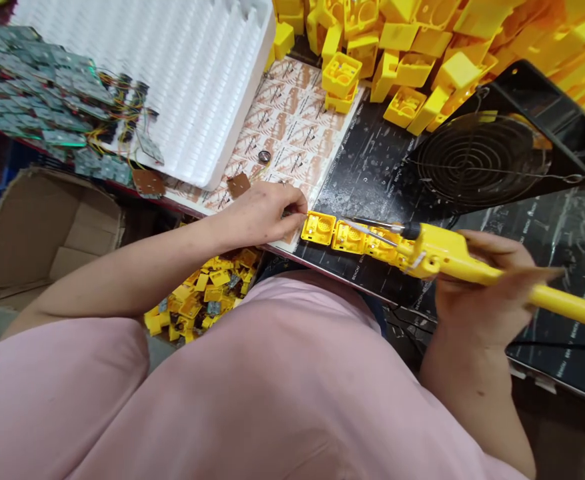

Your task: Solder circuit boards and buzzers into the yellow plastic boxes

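Observation:
My right hand (492, 287) is wrapped round a yellow soldering gun (445, 253), its thin metal tip pointing left over a row of small yellow housings (349, 237) near the table's front edge. At the left end of that row, my left hand (267, 212) has its thumb and fingertips pinched together beside the first housing (318, 228). Whatever the pinch holds is too small to make out. A small brown board (238, 185) lies just behind the left hand, with a round metal part (264, 157) farther back.
A black fan (477, 157) stands at the right behind the gun. Yellow housings (407, 60) are heaped at the back. On the left are a white foam tray (172, 80), piled circuit boards (37, 87) and a cardboard box (47, 233). More yellow parts (197, 297) lie below the table edge.

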Action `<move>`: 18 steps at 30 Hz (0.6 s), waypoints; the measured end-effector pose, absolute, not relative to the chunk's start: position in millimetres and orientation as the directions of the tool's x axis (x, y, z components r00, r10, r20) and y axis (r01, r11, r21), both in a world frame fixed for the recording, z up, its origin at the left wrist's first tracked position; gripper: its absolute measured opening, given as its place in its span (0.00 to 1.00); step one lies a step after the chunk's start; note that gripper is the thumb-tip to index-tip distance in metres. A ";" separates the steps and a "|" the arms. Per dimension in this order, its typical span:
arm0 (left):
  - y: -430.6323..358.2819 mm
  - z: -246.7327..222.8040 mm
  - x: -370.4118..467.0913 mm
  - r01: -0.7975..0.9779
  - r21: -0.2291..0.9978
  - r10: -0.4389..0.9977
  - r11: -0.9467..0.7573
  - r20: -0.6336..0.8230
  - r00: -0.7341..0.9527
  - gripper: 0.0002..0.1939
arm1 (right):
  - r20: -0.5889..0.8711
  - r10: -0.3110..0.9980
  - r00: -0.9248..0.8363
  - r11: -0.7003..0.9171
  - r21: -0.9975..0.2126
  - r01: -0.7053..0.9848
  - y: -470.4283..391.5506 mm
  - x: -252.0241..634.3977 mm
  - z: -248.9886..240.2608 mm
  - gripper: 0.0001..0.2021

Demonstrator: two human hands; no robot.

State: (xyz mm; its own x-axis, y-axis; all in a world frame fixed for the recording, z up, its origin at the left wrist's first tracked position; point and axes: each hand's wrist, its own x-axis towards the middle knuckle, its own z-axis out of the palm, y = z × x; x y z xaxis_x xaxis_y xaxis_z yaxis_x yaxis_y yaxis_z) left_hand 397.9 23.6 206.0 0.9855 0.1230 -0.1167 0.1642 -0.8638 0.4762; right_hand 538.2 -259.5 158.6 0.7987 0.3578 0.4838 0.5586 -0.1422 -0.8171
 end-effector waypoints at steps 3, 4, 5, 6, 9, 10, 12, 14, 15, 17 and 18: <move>19.8 204.9 400.9 0.155 0.394 0.118 -0.906 -0.118 0.986 0.15 | 0.577 0.298 0.761 -0.054 -0.785 0.617 -254.8 519.2 166.1 0.12; 18.8 204.6 401.9 0.149 0.366 0.113 -0.918 -0.119 0.987 0.15 | 0.619 0.321 0.717 -0.037 -0.749 0.662 -253.9 512.8 169.7 0.16; 18.0 204.5 402.7 0.144 0.344 0.109 -0.928 -0.120 0.987 0.15 | 0.665 0.348 0.661 -0.014 -0.702 0.712 -253.2 507.4 173.4 0.20; 17.3 204.6 403.5 0.140 0.327 0.105 -0.935 -0.123 0.987 0.15 | 0.711 0.385 0.589 0.025 -0.646 0.763 -252.5 503.2 177.0 0.22; 16.0 206.7 405.1 0.147 0.300 0.107 -0.943 -0.146 0.983 0.16 | 0.728 0.547 0.414 0.080 -0.537 0.840 -249.4 498.3 186.7 0.18; 15.7 207.6 405.5 0.152 0.294 0.109 -0.944 -0.159 0.981 0.16 | 0.710 0.590 0.385 0.060 -0.514 0.856 -247.9 498.3 189.3 0.15; 14.9 209.0 406.0 0.163 0.281 0.116 -0.946 -0.175 0.978 0.16 | 0.684 0.637 0.355 0.010 -0.468 0.884 -244.9 499.0 193.4 0.11; 14.4 209.3 406.3 0.162 0.274 0.117 -0.948 -0.175 0.978 0.17 | 0.670 0.665 0.330 -0.013 -0.431 0.902 -242.6 499.3 196.3 0.09; 14.3 209.1 406.5 0.158 0.270 0.114 -0.950 -0.170 0.979 0.17 | 0.657 0.683 0.320 -0.019 -0.422 0.906 -242.0 499.1 197.5 0.07; 14.3 208.3 406.8 0.143 0.251 0.105 -0.957 -0.158 0.982 0.17 | 0.617 0.728 0.297 -0.030 -0.404 0.914 -241.8 498.4 199.7 0.05; 14.4 207.9 407.0 0.134 0.240 0.099 -0.962 -0.154 0.983 0.17 | 0.596 0.751 0.285 -0.035 -0.394 0.918 -242.1 498.1 200.9 0.05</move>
State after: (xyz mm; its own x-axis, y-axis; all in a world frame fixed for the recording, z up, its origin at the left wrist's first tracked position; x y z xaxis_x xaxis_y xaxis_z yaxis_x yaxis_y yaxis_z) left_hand 407.0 14.4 207.9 0.9832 0.0988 -0.1535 0.1341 -0.9615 0.2397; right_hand 498.1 -242.1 200.9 0.2846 0.7508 0.5961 0.9184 -0.0351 -0.3941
